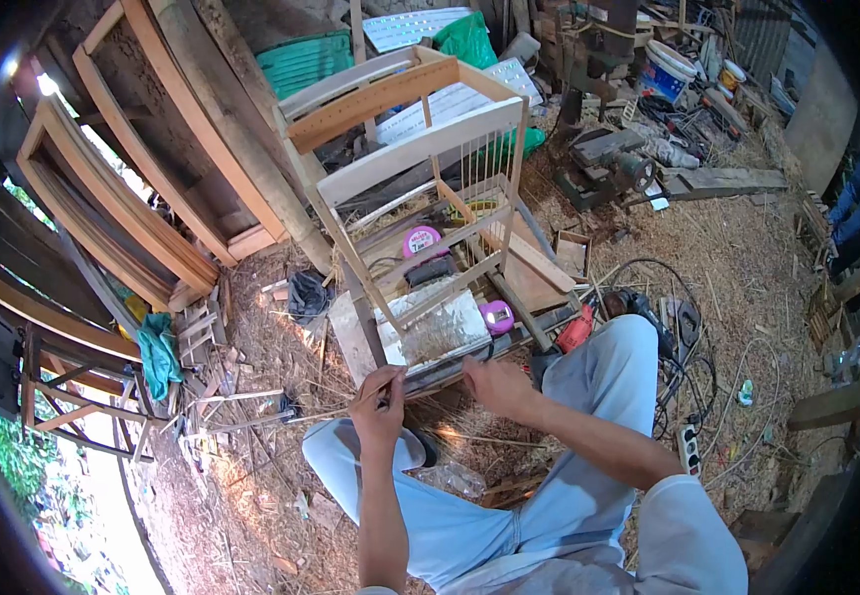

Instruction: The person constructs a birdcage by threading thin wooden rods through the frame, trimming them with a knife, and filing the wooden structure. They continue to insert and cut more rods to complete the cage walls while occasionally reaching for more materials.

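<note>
My left hand [380, 399] is closed, fingers curled at the near edge of a low work surface [440, 337], close to the foot of a wooden frame. What it grips, if anything, is too small to make out. My right hand [499, 387] is pinched closed at the same edge, to the right; its fingertips hide whatever is in them. The wooden frame [420, 149], with a curved top rail and thin slats, stands tilted over the surface. A pink tape measure [497, 317] sits there, and a round pink item [420, 240] lies farther back.
Right of my knee lie a red tool [575, 329] and tangled black cables [688, 347]. A power strip [688, 448] is near my right elbow. Wooden frames [117, 208] lean at the left. A metal vise [608, 169] stands behind. Shavings and scraps cover the floor.
</note>
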Tool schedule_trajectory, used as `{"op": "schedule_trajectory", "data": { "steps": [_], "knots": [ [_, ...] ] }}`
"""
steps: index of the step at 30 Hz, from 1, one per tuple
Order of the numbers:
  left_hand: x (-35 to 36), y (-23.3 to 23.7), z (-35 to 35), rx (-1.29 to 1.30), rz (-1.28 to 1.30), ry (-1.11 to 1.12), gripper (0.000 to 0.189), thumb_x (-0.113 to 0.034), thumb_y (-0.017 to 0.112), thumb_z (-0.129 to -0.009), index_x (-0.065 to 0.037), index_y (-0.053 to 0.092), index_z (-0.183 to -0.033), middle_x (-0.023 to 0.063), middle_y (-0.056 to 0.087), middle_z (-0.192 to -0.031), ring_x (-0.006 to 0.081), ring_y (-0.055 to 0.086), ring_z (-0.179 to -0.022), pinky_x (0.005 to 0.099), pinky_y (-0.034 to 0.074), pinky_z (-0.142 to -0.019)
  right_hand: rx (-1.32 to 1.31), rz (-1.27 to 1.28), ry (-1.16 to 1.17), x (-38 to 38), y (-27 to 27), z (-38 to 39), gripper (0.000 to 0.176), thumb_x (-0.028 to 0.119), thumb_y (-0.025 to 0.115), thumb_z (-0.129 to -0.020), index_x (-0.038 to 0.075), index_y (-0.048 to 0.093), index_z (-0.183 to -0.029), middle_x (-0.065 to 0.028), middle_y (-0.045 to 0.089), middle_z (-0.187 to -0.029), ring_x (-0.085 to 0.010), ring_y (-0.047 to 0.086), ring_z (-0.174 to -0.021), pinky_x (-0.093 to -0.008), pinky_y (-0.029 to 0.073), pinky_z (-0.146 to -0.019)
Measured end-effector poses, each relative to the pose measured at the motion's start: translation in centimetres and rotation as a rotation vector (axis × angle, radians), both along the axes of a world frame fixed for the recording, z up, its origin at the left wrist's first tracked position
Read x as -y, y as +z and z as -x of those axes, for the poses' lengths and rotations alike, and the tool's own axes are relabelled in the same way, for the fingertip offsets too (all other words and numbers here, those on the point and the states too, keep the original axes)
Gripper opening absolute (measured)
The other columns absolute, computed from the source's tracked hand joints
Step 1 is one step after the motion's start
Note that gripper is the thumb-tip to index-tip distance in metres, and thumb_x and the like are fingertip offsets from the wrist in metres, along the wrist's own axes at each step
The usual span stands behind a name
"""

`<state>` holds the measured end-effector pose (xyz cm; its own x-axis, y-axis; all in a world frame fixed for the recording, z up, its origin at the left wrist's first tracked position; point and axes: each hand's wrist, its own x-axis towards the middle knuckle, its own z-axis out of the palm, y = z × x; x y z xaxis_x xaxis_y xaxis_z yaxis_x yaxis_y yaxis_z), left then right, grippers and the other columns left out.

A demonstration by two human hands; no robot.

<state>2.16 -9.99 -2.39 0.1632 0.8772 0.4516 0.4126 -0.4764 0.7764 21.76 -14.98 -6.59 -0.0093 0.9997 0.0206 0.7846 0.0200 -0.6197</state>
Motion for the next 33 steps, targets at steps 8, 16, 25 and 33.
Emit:
{"op": "schedule_trajectory", "data": {
  "steps": [8,16,25,33],
  "knots": [
    [-0.3,-0.9,0.5,0.124,0.099,-0.018,0.007,0.003,0.063,-0.085,0.002,0.060,-0.092,0.0130,0.068,-0.092,0.0185,0.067,-0.083,0.0289,0.055,-0.073,0.133,0.152,-0.015,-0.6,-2.4,0.7,0.018,0.015,0.051,-0.087,-0.001,0.049,-0.097,-0.0246,0.065,-0.081,-0.0406,0.066,-0.076,-0.0501,0.053,-0.064],
    [-1.3,-1.3,1.4,0.464,0.114,0.144,0.009,-0.002,0.054,-0.092,0.005,0.054,-0.099,0.0137,0.064,-0.091,0.0179,0.065,-0.083,0.0307,0.055,-0.077,-0.122,0.049,0.075,-1.2,-3.4,-1.0,0.020,0.014,0.049,-0.088,-0.003,0.048,-0.098,-0.0255,0.063,-0.076,-0.0436,0.063,-0.075,-0.0531,0.051,-0.063],
    [-0.6,-0.9,-2.3,0.231,0.134,0.056,0.010,-0.002,0.057,-0.091,0.005,0.054,-0.098,0.0156,0.067,-0.087,0.0181,0.067,-0.082,0.0266,0.054,-0.073,0.007,-0.088,0.009,0.4,-2.7,1.5,0.017,0.008,0.042,-0.087,-0.004,0.046,-0.098,-0.0230,0.064,-0.071,-0.0446,0.063,-0.065,-0.0517,0.053,-0.062],
    [-0.7,-1.7,-1.6,0.209,0.104,0.071,0.009,0.000,0.061,-0.088,0.003,0.057,-0.095,0.0131,0.068,-0.087,0.0173,0.068,-0.082,0.0273,0.054,-0.070,0.019,0.076,-0.030,-0.3,-3.0,1.3,0.020,0.008,0.043,-0.087,-0.006,0.047,-0.100,-0.0271,0.063,-0.073,-0.0425,0.065,-0.068,-0.0497,0.054,-0.058]
  ]
}}
